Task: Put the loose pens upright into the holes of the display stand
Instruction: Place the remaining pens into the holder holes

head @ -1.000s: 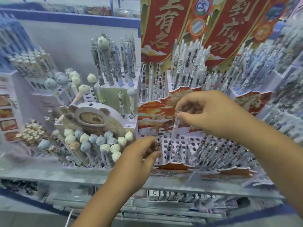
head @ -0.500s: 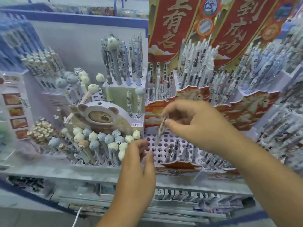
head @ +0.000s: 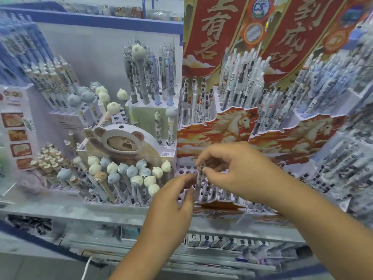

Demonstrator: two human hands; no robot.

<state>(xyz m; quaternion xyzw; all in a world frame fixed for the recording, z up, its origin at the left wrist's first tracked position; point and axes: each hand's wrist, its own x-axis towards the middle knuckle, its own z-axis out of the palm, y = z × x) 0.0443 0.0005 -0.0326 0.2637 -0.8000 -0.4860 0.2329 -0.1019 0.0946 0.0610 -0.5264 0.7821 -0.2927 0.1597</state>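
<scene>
A red display stand (head: 218,126) with white horses on its front holds rows of pens; its lowest white tier (head: 186,170) has several empty round holes. My right hand (head: 236,168) pinches a clear pen (head: 200,178) near its top and holds it nearly upright over that tier. My left hand (head: 173,199) reaches up from below, and its fingertips touch the same pen lower down. The pen's tip is hidden behind my left fingers.
A bear-themed stand (head: 121,144) full of animal-topped pens sits just to the left. More pen displays crowd the far left (head: 46,83) and the right side (head: 339,110). A grey shelf edge (head: 101,215) runs below the stands.
My right hand has lowered the pen toward the bottom tier and turned it more upright. My left hand has come up to touch the pen. The camera has shifted slightly.
</scene>
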